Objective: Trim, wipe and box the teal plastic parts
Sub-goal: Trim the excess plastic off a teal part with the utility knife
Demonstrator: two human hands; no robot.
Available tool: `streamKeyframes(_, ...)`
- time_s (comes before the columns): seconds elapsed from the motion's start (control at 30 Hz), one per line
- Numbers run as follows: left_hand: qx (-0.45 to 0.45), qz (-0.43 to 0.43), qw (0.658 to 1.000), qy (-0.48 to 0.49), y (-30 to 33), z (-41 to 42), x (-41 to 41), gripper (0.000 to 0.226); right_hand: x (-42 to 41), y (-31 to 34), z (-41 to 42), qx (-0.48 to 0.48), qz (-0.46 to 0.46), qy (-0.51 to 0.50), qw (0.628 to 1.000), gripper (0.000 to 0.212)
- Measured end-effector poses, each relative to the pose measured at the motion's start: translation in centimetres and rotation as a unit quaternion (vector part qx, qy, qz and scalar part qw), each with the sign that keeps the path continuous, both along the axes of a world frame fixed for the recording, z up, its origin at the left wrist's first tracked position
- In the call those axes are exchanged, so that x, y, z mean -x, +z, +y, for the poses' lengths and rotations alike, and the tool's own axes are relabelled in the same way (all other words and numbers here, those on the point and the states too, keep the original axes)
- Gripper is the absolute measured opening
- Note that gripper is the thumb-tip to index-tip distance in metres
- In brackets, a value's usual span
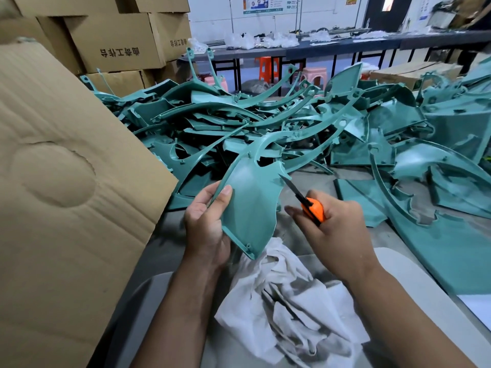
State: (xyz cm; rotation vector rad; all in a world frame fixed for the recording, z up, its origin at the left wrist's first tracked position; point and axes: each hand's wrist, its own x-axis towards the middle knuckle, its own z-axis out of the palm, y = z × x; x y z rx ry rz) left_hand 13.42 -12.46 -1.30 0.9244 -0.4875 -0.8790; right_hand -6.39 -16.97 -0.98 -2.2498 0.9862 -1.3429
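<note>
My left hand grips a teal plastic part by its left edge, thumb on the inner face, and holds it upright over my lap. My right hand holds an orange utility knife. Its black blade points up and left and its tip meets the part's right edge. A white cloth lies crumpled on my lap below the part. A big heap of teal parts covers the table ahead.
A large cardboard flap stands at my left. Stacked cardboard boxes fill the back left. More teal parts lie at the right on the grey table. A long workbench with stools runs along the back.
</note>
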Motion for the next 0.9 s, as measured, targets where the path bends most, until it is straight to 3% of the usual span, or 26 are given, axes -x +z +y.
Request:
streamKeyframes(0.07,-0.004,-0.003,1.0,0.011,0.1,-0.1,0.1,0.023,-0.3,-0.4,-0.1,-0.002,0.024,-0.004,1.0,0.042)
streamKeyframes(0.4,-0.012,-0.021,0.999,0.034,0.2,0.3,0.0,0.026,-0.1,0.0,0.4,-0.059,0.086,0.171,0.98,0.042)
streamKeyframes(0.57,-0.01,-0.007,0.999,0.053,0.6,0.1,0.0,0.029,-0.5,0.3,1.2,-0.026,0.168,0.232,0.958,0.033)
streamKeyframes(0.7,-0.008,-0.011,0.997,0.07,0.9,0.1,-0.1,0.018,-0.6,0.3,1.3,-0.02,0.077,0.163,0.983,0.036)
streamKeyframes(0.8,-0.003,-0.029,0.997,0.074,1.0,0.2,-0.3,0.016,-0.8,0.2,1.1,0.004,0.073,0.094,0.993,0.04)
streamKeyframes(0.9,0.001,-0.012,0.996,0.087,1.0,0.2,-0.5,0.024,-1.1,0.0,1.4,0.015,0.094,0.113,0.989,0.033)
